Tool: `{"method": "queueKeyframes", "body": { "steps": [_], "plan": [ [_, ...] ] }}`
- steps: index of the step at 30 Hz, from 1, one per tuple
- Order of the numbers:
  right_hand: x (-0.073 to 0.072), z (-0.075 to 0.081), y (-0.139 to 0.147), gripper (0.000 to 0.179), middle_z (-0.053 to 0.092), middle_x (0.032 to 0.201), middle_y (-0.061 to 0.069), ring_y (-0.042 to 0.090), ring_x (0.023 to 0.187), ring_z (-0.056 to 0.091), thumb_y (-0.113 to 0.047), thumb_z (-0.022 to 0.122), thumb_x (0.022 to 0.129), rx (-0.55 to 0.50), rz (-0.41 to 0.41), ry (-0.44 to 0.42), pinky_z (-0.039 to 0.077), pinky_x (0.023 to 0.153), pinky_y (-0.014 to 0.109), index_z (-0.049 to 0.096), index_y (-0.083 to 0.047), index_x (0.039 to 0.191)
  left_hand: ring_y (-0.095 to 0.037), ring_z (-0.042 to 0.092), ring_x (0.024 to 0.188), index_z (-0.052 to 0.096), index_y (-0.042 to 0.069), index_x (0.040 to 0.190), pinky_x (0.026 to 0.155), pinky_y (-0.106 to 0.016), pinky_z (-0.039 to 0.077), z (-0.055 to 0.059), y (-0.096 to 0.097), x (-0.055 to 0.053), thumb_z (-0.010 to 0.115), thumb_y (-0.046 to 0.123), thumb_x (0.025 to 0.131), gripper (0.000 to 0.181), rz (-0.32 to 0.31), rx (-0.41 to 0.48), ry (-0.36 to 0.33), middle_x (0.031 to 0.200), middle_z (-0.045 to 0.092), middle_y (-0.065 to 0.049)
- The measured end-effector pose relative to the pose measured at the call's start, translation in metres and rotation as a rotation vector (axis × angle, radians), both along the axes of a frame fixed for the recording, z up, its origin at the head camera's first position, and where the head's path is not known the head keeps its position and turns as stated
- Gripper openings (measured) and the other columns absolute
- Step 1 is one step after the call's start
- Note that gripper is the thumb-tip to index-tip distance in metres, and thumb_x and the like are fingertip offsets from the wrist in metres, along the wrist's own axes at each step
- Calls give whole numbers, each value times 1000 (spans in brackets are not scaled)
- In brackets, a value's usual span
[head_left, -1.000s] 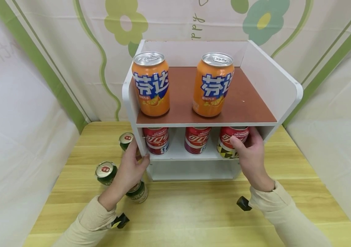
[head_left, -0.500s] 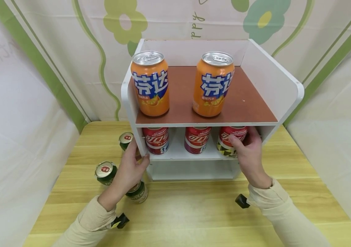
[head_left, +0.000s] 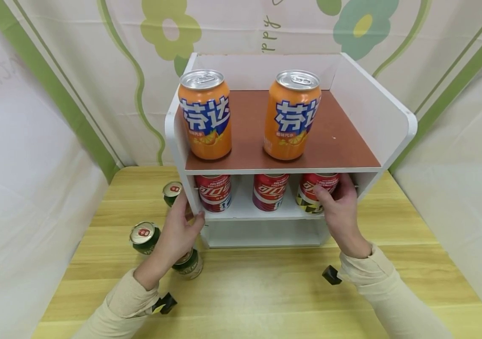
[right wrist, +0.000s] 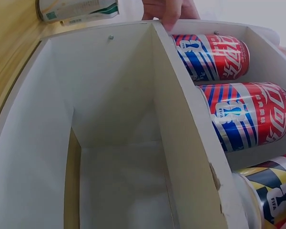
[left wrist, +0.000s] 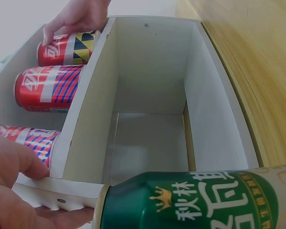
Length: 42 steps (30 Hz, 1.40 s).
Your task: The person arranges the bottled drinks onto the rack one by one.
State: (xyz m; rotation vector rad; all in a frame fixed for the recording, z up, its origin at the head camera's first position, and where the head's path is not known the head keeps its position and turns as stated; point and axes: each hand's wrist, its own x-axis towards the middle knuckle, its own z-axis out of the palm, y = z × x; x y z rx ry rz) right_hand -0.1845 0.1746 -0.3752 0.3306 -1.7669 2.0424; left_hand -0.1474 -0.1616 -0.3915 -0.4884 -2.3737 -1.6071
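Observation:
My right hand (head_left: 343, 214) grips the rightmost red cola can (head_left: 306, 194), which stands upright on the middle level of a small white shelf (head_left: 262, 240). Its thumb lies across the front of the can and the other fingers reach round the right side. Two more red cola cans, one in the middle (head_left: 270, 194) and one at the left (head_left: 215, 194), stand in the same row. With my left hand (head_left: 178, 233) I hold the shelf's left side panel, the thumb (left wrist: 33, 164) on its front edge and the fingers on the outer face.
Two orange soda cans (head_left: 207, 125) stand on the brown top level. On the wooden table (head_left: 258, 301), left of the shelf, are several green cans (head_left: 144, 238), partly behind my left arm. White fabric (head_left: 20, 188) surrounds the table at the sides and back.
My right hand has shifted the right cola can slightly back and to the left on its level. The left hand keeps its place on the side panel.

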Motion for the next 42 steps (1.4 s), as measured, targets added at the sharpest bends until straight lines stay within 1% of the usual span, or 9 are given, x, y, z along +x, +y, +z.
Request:
{"method": "queueKeyframes", "body": {
  "steps": [3, 14, 18, 21, 24, 28, 31, 36, 42],
  "plan": [
    [0, -1, 0, 50, 55, 129, 8, 22, 119, 52, 7, 59, 91, -6, 11, 17, 47, 101, 23, 51, -10, 137, -41, 51, 131, 27, 7, 159, 96, -53, 54, 0, 0, 0, 55, -14, 93, 75, -2, 3, 4, 154, 39, -21],
    [4, -3, 0, 56, 50, 135, 8, 23, 124, 48, 0, 60, 93, -1, 25, 29, 44, 105, 22, 43, -8, 145, -41, 51, 131, 27, 8, 160, 97, -53, 54, 0, 0, 0, 55, -13, 94, 74, -4, 4, -3, 154, 39, -20],
    [5, -5, -1, 62, 49, 138, 10, 24, 127, 47, 8, 62, 90, -9, 23, 39, 44, 107, 23, 41, -7, 147, -42, 51, 131, 27, 8, 159, 96, -53, 54, -1, 0, 0, 55, -13, 94, 74, -2, 0, 0, 154, 39, -21],
    [7, -7, -3, 72, 48, 138, 10, 24, 128, 46, 15, 66, 84, 8, -9, 32, 44, 107, 23, 39, -6, 148, -42, 51, 131, 27, 8, 159, 97, -53, 54, -1, 0, 0, 55, -14, 94, 74, -3, 1, 4, 154, 39, -21],
    [11, -9, -4, 82, 46, 140, 7, 22, 129, 44, 17, 72, 80, 71, -61, 10, 43, 107, 23, 36, -8, 150, -42, 51, 131, 28, 8, 159, 97, -52, 53, -1, 0, 0, 55, -14, 94, 74, -2, 3, 5, 154, 39, -21],
    [18, -12, -6, 89, 41, 144, 2, 18, 132, 41, 11, 77, 82, 220, -120, -16, 38, 111, 23, 30, -11, 154, -42, 51, 132, 28, 8, 159, 98, -52, 53, 0, 0, -1, 56, -14, 93, 75, -2, 4, 6, 154, 39, -20],
    [22, -14, -7, 91, 39, 146, 2, 15, 134, 40, 7, 78, 83, 308, -142, -24, 36, 112, 24, 27, -11, 155, -42, 51, 132, 28, 8, 159, 98, -52, 53, 0, 0, -1, 56, -14, 93, 75, -4, 6, 9, 154, 39, -21],
    [24, -15, -7, 90, 40, 145, 2, 14, 133, 41, 5, 78, 85, 350, -152, -21, 36, 111, 24, 25, -10, 156, -41, 51, 131, 28, 9, 159, 97, -52, 54, -1, 0, -1, 56, -14, 93, 75, -9, 10, 10, 154, 39, -20],
    [24, -14, -7, 88, 40, 144, -4, 12, 133, 40, 1, 78, 87, 368, -160, -28, 35, 112, 25, 25, -10, 156, -42, 52, 130, 28, 8, 159, 96, -53, 55, -1, 0, -1, 55, -14, 94, 74, -5, 1, 10, 154, 39, -21]
  ]
}}
